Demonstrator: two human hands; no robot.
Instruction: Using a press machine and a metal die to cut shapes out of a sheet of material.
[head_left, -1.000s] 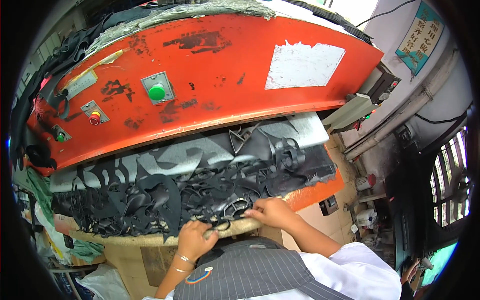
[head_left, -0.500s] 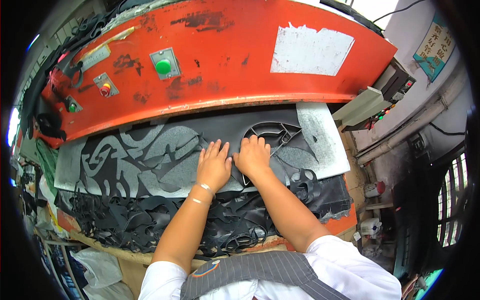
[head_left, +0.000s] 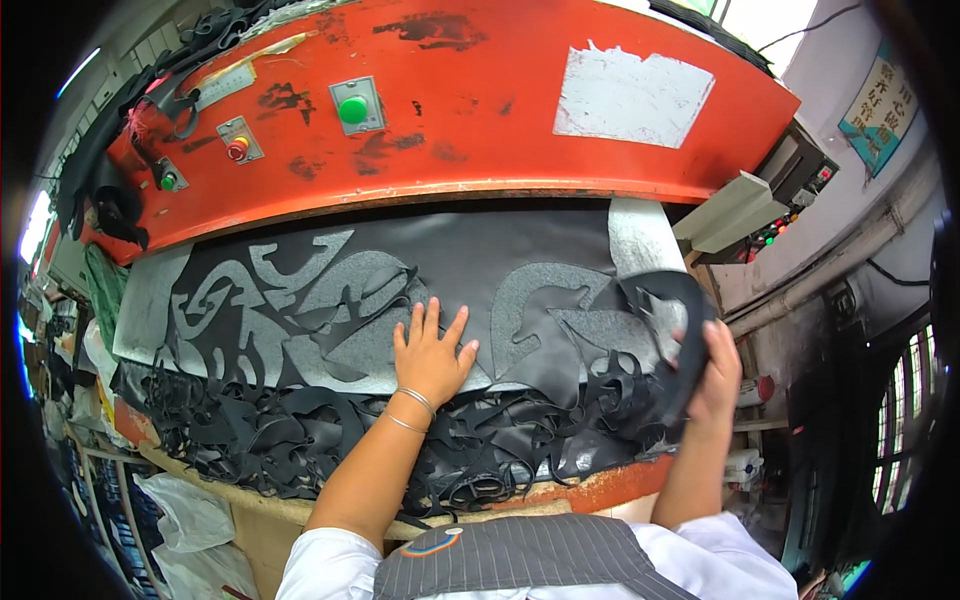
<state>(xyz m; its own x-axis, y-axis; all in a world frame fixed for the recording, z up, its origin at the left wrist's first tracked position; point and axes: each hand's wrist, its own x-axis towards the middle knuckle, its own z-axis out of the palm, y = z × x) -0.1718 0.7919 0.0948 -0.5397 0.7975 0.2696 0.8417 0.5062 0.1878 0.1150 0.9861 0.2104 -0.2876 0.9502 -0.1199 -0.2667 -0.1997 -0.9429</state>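
A sheet of black leather [head_left: 470,245] lies over a worn pale cutting board [head_left: 150,310], with curved cut-outs through which grey shows. My left hand [head_left: 432,362], fingers spread, rests flat near the sheet's front edge, left of a large curved cut-out [head_left: 515,300]. At the right end of the board my right hand [head_left: 715,375] grips a curved black leather piece [head_left: 693,310], tilted up off the surface. Part of my right thumb is behind that piece. Whether the metal cutting die is with it, I cannot make out.
An orange press beam [head_left: 480,150] spans the back, bearing a green button [head_left: 353,110] and a red button [head_left: 238,149]. Tangled black leather scraps [head_left: 330,440] heap along the front edge. A control box [head_left: 790,190] juts out at the right. Plastic bags [head_left: 190,520] lie at lower left.
My right hand has moved right, away from the metal cutting die's former spot, and now holds the curved piece. A cut-out shows where the die lay. My left hand stays on the sheet, fingers wider apart.
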